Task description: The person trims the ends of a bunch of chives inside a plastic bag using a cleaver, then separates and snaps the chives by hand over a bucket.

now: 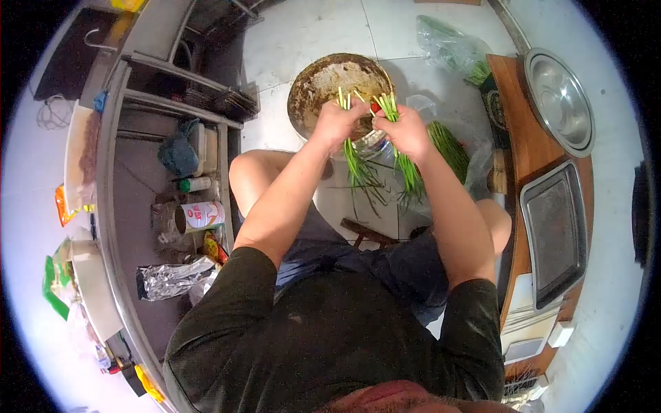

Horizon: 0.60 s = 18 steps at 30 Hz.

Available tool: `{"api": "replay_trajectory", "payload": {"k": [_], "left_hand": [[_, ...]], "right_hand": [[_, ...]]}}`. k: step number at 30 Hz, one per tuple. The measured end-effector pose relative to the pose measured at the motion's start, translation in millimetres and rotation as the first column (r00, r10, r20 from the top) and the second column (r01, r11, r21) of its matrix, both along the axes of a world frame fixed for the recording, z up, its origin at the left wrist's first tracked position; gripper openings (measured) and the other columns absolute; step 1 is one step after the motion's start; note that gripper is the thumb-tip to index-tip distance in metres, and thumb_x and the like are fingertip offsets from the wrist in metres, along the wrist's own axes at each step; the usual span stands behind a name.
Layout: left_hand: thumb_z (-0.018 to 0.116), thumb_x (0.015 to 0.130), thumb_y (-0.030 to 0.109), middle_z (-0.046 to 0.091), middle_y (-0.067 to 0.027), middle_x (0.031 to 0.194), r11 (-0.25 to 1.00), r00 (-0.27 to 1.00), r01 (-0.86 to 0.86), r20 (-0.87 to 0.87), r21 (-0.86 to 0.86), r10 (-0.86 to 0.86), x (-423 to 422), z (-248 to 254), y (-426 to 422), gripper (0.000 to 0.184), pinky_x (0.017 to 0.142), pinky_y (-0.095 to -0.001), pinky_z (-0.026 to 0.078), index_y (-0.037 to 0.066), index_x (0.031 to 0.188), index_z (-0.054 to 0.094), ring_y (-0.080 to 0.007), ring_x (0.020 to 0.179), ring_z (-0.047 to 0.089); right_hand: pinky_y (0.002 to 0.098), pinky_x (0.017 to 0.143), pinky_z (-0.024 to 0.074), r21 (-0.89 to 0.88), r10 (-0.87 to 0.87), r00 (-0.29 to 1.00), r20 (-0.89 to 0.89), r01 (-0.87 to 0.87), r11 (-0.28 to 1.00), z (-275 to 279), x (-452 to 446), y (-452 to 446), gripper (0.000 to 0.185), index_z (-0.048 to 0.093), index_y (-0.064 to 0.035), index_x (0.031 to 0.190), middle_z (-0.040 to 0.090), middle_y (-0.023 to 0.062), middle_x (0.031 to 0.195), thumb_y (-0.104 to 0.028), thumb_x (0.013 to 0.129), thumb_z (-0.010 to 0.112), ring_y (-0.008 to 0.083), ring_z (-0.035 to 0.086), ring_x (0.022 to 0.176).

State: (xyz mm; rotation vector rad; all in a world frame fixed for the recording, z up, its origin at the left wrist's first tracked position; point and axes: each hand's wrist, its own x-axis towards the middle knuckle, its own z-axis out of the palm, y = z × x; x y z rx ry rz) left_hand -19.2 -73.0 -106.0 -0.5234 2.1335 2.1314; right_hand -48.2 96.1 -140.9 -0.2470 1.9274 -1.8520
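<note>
Both hands are raised over the near edge of a large, stained round pan (310, 82) on the floor. My left hand (337, 124) is closed round a bunch of long green stalks (361, 168), pale ends up and leaves hanging down. Closed on a second bunch (407, 172) is my right hand (405, 131), a short gap from the left. Something small and red (375, 107) shows between the hands. A larger bundle of green stalks (449, 150) lies just right of my right forearm, beside clear plastic.
At left, a metal-framed shelf holds a can (205, 215), a blue cloth (179, 148) and foil packaging (175, 277). At right, a wooden surface (509, 82) bears a steel basin (561, 103) and a metal tray (556, 234). A plastic bag (447, 41) with greens lies on the floor tiles.
</note>
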Motion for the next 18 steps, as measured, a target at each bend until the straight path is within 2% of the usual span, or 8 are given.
{"api": "replay_trajectory", "payload": {"k": [3, 5, 7, 8, 11, 14, 17, 18], "left_hand": [[0.067, 0.085, 0.016, 0.048, 0.0038, 0.059, 0.987, 0.994, -0.112, 0.005, 0.112, 0.112, -2.0, 3.4, -1.0, 0.014, 0.043, -0.0251, 0.029, 0.006, 0.077, 0.059, -0.0075, 0.046, 0.040], [0.065, 0.086, 0.016, 0.046, 0.0031, 0.059, 0.978, 0.985, -0.171, 0.043, 0.121, 0.166, -2.5, 6.1, -3.9, 0.017, 0.043, -0.0262, 0.029, 0.007, 0.074, 0.055, -0.0086, 0.046, 0.039], [0.064, 0.086, 0.016, 0.047, 0.0025, 0.059, 0.971, 0.977, -0.212, 0.062, 0.110, 0.206, -4.3, 0.7, -8.1, 0.019, 0.043, -0.0267, 0.029, 0.008, 0.073, 0.053, -0.0089, 0.047, 0.040], [0.063, 0.086, 0.017, 0.050, 0.0007, 0.061, 0.977, 0.979, -0.198, 0.060, 0.078, 0.194, -4.0, -1.3, -10.5, 0.016, 0.044, -0.0271, 0.033, 0.005, 0.078, 0.057, -0.0100, 0.049, 0.044], [0.062, 0.086, 0.021, 0.052, -0.0011, 0.062, 0.969, 0.986, -0.166, -0.037, -0.182, 0.162, -4.4, -13.5, -10.4, 0.021, 0.046, -0.0283, 0.038, 0.001, 0.081, 0.061, -0.0115, 0.050, 0.047], [0.063, 0.084, 0.020, 0.056, -0.0031, 0.064, 0.966, 0.991, -0.118, 0.034, -0.229, 0.129, -5.8, -15.0, -16.6, 0.022, 0.049, -0.0292, 0.042, -0.001, 0.083, 0.064, -0.0124, 0.052, 0.051], [0.064, 0.083, 0.017, 0.057, -0.0040, 0.065, 0.980, 0.972, -0.143, 0.169, -0.141, 0.166, -6.9, -7.9, -19.8, 0.019, 0.050, -0.0294, 0.043, -0.002, 0.082, 0.065, -0.0121, 0.055, 0.052], [0.065, 0.083, 0.015, 0.057, -0.0035, 0.066, 0.975, 0.973, -0.166, 0.138, -0.150, 0.187, -9.0, -16.1, -23.1, 0.016, 0.051, -0.0282, 0.042, -0.002, 0.083, 0.065, -0.0115, 0.056, 0.052]], "right_hand": [[0.0232, 0.055, 0.0443, -0.004, -0.019, 1.000, 0.024, 0.019, 1.000, 9.5, 0.8, 1.3, 0.012, 0.064, -0.0011, 0.090, 0.067, 0.0035, 0.077, -0.010, 0.083, 0.065, 0.0079, 0.057, 0.062], [0.0232, 0.055, 0.0444, -0.051, -0.042, 0.995, 0.094, 0.046, 0.998, 18.1, 4.3, 1.3, 0.012, 0.064, -0.0011, 0.090, 0.067, 0.0039, 0.078, -0.010, 0.083, 0.065, 0.0080, 0.057, 0.062], [0.0231, 0.055, 0.0446, -0.040, -0.035, 0.997, 0.074, 0.038, 0.999, 15.9, 3.8, 1.1, 0.012, 0.064, -0.0009, 0.091, 0.067, 0.0040, 0.077, -0.011, 0.083, 0.066, 0.0080, 0.057, 0.062], [0.0231, 0.055, 0.0446, -0.034, -0.031, 0.998, 0.063, 0.033, 0.999, 14.2, 3.0, 1.1, 0.013, 0.064, -0.0008, 0.091, 0.067, 0.0041, 0.077, -0.011, 0.084, 0.066, 0.0079, 0.057, 0.063], [0.0233, 0.056, 0.0455, 0.000, -0.019, 0.999, 0.032, 0.019, 1.000, 2.5, -0.7, 0.6, 0.014, 0.063, -0.0006, 0.092, 0.067, 0.0044, 0.079, -0.012, 0.084, 0.066, 0.0080, 0.059, 0.065], [0.0235, 0.057, 0.0463, -0.048, -0.036, 0.998, 0.057, 0.039, 0.998, -1.8, -1.2, -0.2, 0.016, 0.063, -0.0007, 0.093, 0.067, 0.0042, 0.080, -0.013, 0.084, 0.067, 0.0085, 0.060, 0.068], [0.0236, 0.058, 0.0467, 0.001, -0.042, 0.999, 0.025, 0.042, 0.999, 1.0, -0.6, 1.4, 0.016, 0.062, -0.0008, 0.094, 0.067, 0.0040, 0.081, -0.013, 0.085, 0.067, 0.0090, 0.061, 0.069], [0.0235, 0.058, 0.0466, -0.005, -0.043, 0.998, 0.046, 0.043, 0.999, 3.4, -0.3, 1.6, 0.016, 0.063, -0.0008, 0.094, 0.066, 0.0040, 0.081, -0.013, 0.084, 0.067, 0.0091, 0.061, 0.069]]}}
